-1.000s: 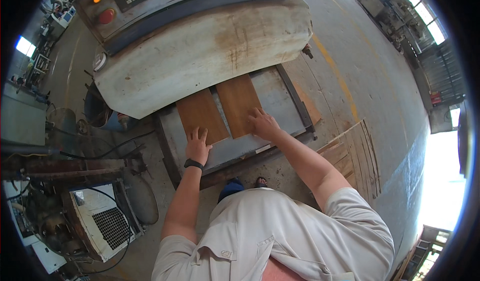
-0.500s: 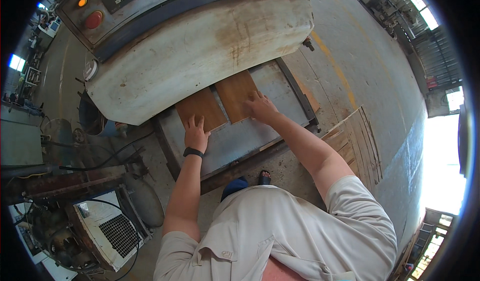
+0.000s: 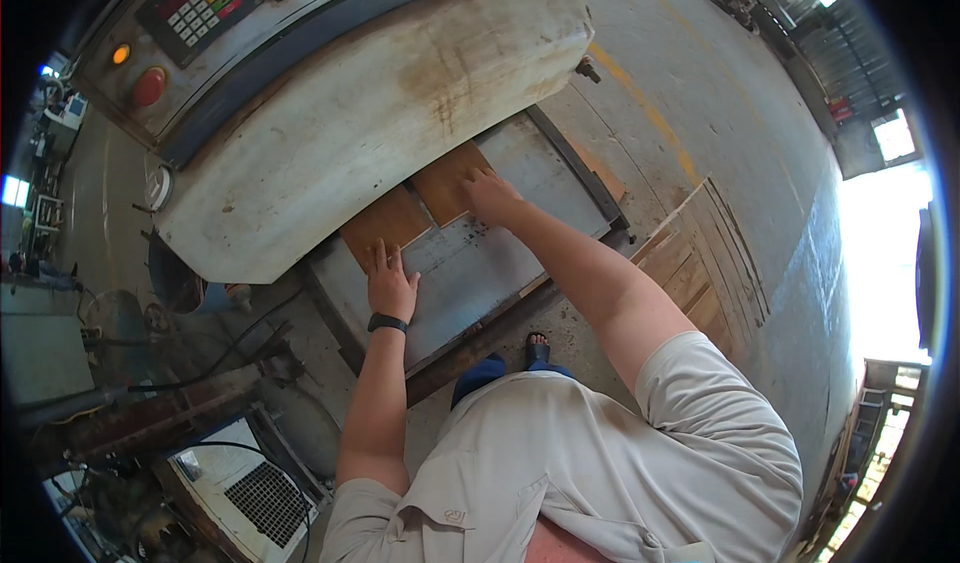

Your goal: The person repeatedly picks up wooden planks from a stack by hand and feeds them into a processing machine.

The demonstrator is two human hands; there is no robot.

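Note:
Two brown wooden boards lie side by side on a grey metal feed table (image 3: 500,263), their far ends under a machine's pale curved hood (image 3: 370,113). My left hand (image 3: 390,285) rests flat, fingers spread, on the near end of the left board (image 3: 378,226). My right hand (image 3: 488,197) presses flat on the near end of the right board (image 3: 447,181). Only short stretches of both boards show outside the hood.
A control panel (image 3: 200,8) with a keypad, red display and coloured buttons tops the machine. A stack of wooden boards (image 3: 705,263) lies on the concrete floor to my right. Cables, pipes and a grilled unit (image 3: 265,498) crowd the left.
Both boards have slid further under the hood, with less of each showing. My hands have moved forward with them, staying flat on the near ends.

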